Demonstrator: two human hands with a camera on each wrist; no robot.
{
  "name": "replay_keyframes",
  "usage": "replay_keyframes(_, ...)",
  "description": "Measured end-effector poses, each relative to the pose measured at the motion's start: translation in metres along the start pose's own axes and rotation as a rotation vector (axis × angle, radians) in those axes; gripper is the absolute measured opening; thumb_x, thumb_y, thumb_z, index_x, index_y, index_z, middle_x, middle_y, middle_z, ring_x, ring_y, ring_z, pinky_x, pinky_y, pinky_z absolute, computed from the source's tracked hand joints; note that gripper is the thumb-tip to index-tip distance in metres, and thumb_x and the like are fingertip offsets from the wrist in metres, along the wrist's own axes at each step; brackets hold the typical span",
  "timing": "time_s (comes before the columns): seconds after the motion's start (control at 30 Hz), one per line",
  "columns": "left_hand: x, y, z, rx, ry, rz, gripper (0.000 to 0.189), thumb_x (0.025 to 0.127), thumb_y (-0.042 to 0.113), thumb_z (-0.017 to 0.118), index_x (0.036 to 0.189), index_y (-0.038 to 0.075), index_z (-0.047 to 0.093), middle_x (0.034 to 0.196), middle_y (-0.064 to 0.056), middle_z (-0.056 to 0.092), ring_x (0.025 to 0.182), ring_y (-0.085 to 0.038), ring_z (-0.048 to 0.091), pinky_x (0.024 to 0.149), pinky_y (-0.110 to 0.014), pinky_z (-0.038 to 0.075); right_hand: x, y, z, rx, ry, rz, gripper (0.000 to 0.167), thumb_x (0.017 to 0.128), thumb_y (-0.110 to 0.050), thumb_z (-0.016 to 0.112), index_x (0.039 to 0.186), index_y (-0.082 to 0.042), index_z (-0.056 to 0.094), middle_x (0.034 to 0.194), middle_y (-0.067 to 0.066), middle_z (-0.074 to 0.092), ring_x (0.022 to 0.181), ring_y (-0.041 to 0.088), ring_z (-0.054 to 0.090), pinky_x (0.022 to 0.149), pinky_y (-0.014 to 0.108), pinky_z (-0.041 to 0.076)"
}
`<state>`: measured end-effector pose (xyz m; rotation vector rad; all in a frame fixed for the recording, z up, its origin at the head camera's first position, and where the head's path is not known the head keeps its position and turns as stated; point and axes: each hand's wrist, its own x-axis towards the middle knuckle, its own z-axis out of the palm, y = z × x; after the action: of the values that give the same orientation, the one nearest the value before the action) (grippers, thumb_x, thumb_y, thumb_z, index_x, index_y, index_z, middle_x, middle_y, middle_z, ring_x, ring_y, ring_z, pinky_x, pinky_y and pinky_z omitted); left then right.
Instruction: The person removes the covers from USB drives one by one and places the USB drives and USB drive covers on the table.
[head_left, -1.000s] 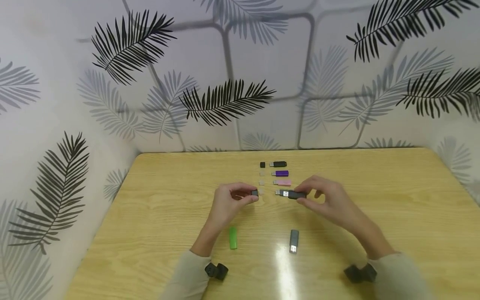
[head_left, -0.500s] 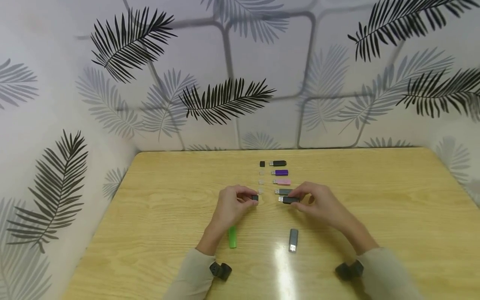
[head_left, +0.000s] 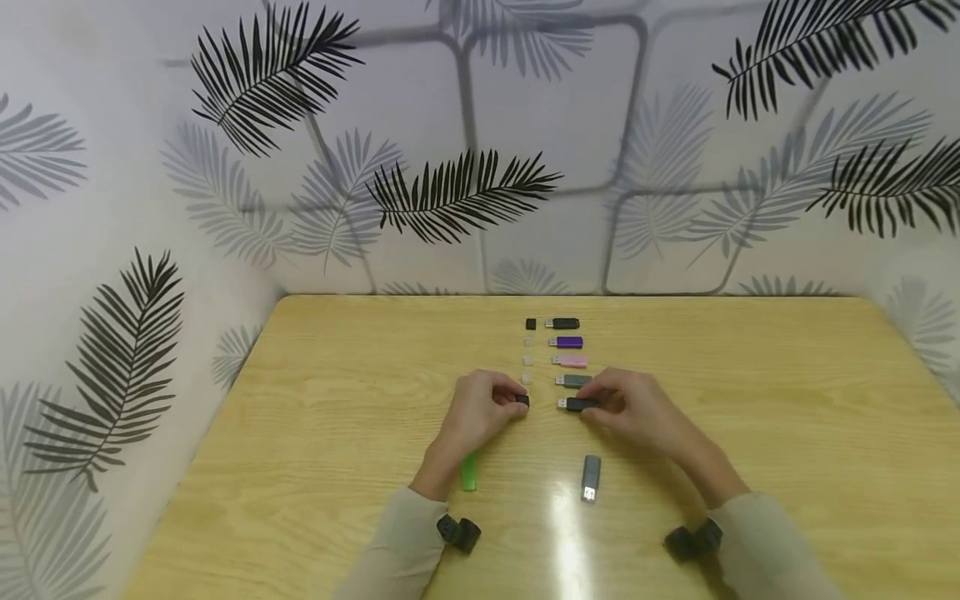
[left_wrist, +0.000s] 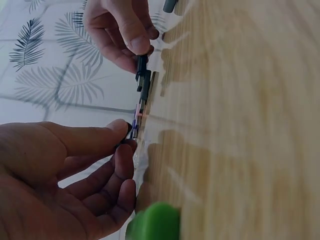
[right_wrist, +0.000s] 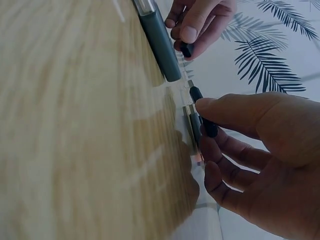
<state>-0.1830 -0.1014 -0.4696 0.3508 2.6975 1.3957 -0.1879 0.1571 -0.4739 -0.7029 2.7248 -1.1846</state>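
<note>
Left hand and right hand both pinching. Nearest: grey stick and green piece on wood table; left wrist cam shows the green one's rounded end, head cam has it partly covered. Next: black cap in left, black USB stick in right, apart. Beyond: second grey stick, pink stick, purple stick, another black stick; leaf-print wall.

From my end I see a small black cap pinched in the left hand and, apart from it, a black USB stick in the right hand, its bare silver plug facing the cap.
</note>
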Motion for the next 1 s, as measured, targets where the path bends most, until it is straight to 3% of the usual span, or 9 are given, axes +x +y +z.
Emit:
replay_keyframes(0.47,0.005,-0.0002,0.0065,0.099,-0.014,-0.019,0.01,0.088,0.005,0.082,0.097,0.005,0.08,0.083,-0.001,0.07,0.07,-0.009,0.06,0.063,-0.023,0.051,0.0016,0.0019,0.0044,-0.028,-0.016,0.027,0.015,0.089,-0.005,0.08,0.103,-0.008,0.077,0.097,0.002,0.07,0.085,0.016,0.062,0.074,0.032,0.053)
replay_keyframes(1.0,0.0068,0.0038,0.0085,0.113,0.003,0.0,0.015,0.085,0.002,0.083,0.099,0.004,0.078,0.082,-0.001,0.068,0.07,-0.01,0.058,0.063,-0.026,0.05,0.0021,0.0,0.0008,-0.051,-0.01,0.039,0.016,0.088,-0.008,0.08,0.104,-0.008,0.077,0.092,-0.001,0.067,0.08,0.015,0.059,0.07,0.03,0.051)
